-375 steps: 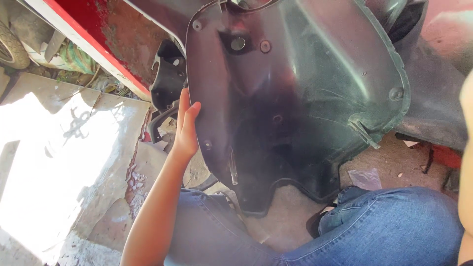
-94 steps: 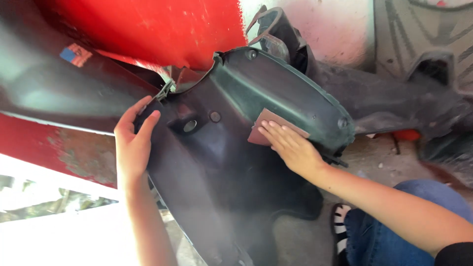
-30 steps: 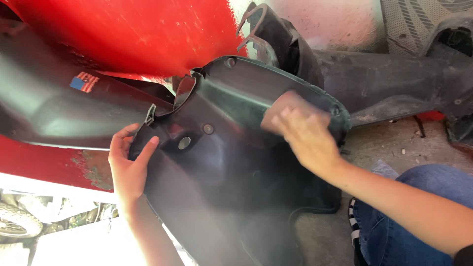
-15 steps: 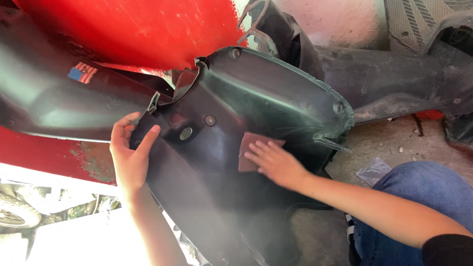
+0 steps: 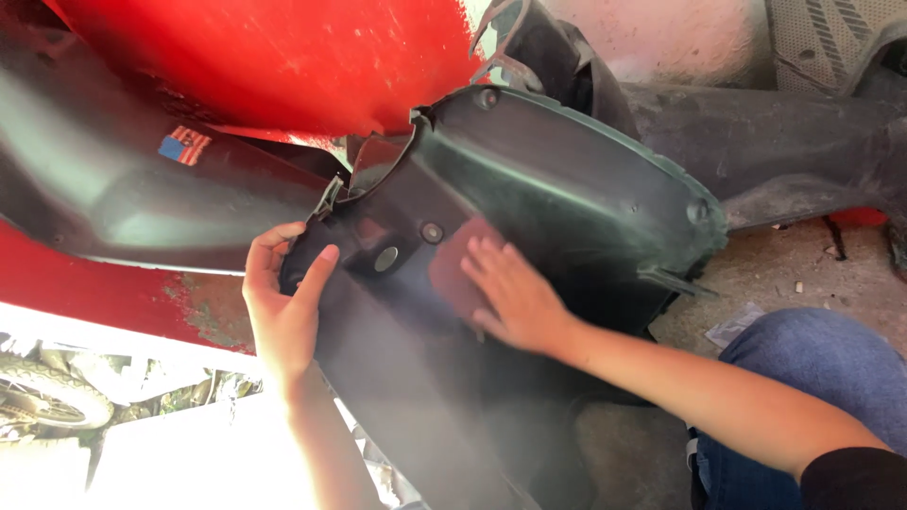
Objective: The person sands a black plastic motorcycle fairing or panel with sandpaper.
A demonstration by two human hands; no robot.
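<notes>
Left hand (image 5: 283, 307) curled gripping, right hand (image 5: 515, 297) flat, fingers spread

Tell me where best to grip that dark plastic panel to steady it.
Probably the panel's left edge by the round holes, coming from the left, as the left hand does: the rim there is thin enough to pinch, and the right hand presses reddish sandpaper mid-panel.

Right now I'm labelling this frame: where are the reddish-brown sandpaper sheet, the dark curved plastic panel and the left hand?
reddish-brown sandpaper sheet (image 5: 460, 269): head view, its exposed middle.
dark curved plastic panel (image 5: 576, 194): head view, inner curved face.
left hand (image 5: 282, 307): head view, palm.
</notes>
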